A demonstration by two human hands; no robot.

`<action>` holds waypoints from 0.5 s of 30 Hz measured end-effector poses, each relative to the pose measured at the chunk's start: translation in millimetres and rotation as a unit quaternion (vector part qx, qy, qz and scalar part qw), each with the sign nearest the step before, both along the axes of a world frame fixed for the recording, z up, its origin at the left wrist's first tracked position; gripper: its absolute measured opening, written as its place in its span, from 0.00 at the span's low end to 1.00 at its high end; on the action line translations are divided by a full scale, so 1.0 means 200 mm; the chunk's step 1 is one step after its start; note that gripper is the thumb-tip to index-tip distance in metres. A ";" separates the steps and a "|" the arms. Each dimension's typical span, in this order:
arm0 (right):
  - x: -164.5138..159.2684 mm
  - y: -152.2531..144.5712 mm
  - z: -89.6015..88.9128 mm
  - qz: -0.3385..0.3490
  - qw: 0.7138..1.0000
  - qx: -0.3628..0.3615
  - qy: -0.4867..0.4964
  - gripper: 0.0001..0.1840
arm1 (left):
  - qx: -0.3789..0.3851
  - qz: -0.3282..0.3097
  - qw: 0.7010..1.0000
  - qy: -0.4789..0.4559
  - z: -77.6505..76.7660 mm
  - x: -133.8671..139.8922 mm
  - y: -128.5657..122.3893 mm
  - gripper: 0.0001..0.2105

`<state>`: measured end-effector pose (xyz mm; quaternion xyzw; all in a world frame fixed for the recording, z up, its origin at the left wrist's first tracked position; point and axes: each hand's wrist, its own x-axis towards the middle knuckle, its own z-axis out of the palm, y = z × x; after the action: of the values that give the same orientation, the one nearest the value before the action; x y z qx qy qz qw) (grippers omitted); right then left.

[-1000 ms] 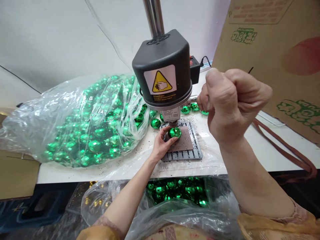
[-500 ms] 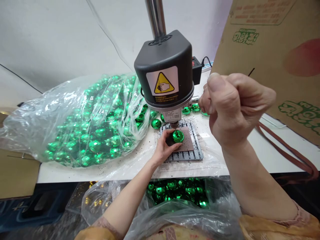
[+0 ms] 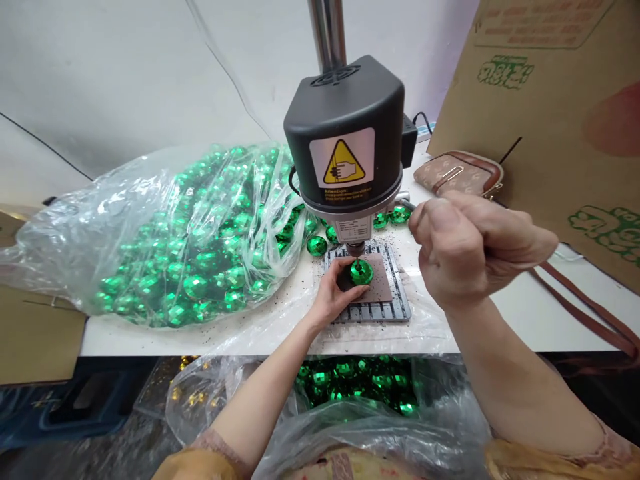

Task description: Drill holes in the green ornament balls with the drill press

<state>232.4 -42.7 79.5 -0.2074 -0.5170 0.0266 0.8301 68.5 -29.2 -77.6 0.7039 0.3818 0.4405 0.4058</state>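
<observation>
My left hand (image 3: 336, 293) pinches a shiny green faceted ball (image 3: 361, 273) between thumb and fingers. The ball rests on a flat brownish pad over the slotted metal base plate (image 3: 400, 310). Directly above it is the black bench drill press (image 3: 345, 133), its bit (image 3: 357, 259) reaching the top of the ball. My right hand (image 3: 465, 250) is closed in a fist around the drill press lever (image 3: 406, 202), most of which the fingers hide. Dark shavings lie around the base plate.
To the left lies a clear plastic bag (image 3: 175, 247) full of green balls. More green balls (image 3: 345, 380) sit in an open bag below the table edge. Behind my right hand are a patterned handbag (image 3: 450, 170) with a brown strap and a large cardboard box (image 3: 550, 120).
My right hand has come down with the lever, uncovering the handbag behind it. My left hand still holds the ball under the bit. The view has shifted slightly.
</observation>
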 end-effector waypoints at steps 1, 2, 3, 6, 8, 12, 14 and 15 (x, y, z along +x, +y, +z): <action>0.00 0.00 0.00 -0.003 1.000 0.009 0.001 0.29 | 0.001 0.001 1.000 0.000 0.00 0.00 0.00 0.26; 0.00 0.01 -0.01 -0.007 1.000 0.015 0.004 0.29 | 0.003 0.001 1.000 -0.001 0.00 0.00 0.00 0.26; 0.00 0.01 -0.01 -0.010 1.000 0.023 0.003 0.28 | 0.004 0.002 1.000 -0.001 0.00 0.00 0.00 0.26; 0.01 0.02 -0.04 -0.020 0.999 0.042 -0.010 0.28 | 0.005 0.002 1.000 0.000 0.00 0.01 0.00 0.26; 0.01 0.03 -0.05 -0.022 0.998 0.058 -0.027 0.28 | 0.005 0.004 1.000 -0.002 0.00 0.01 0.00 0.26; 0.03 0.04 -0.09 -0.018 0.996 0.083 -0.041 0.28 | 0.006 0.001 1.000 -0.004 -0.01 0.00 0.00 0.26; 0.04 0.04 -0.11 -0.015 0.995 0.083 -0.048 0.27 | 0.007 0.000 1.000 -0.006 -0.01 0.00 0.00 0.26; 0.04 0.04 -0.11 -0.013 0.995 0.082 -0.054 0.27 | 0.007 0.000 1.000 -0.006 -0.01 0.00 0.00 0.26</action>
<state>240.3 -34.7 57.0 -0.1458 -0.5586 -0.0378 0.8156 68.7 -29.0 -80.4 0.7040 0.3760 0.4474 0.4035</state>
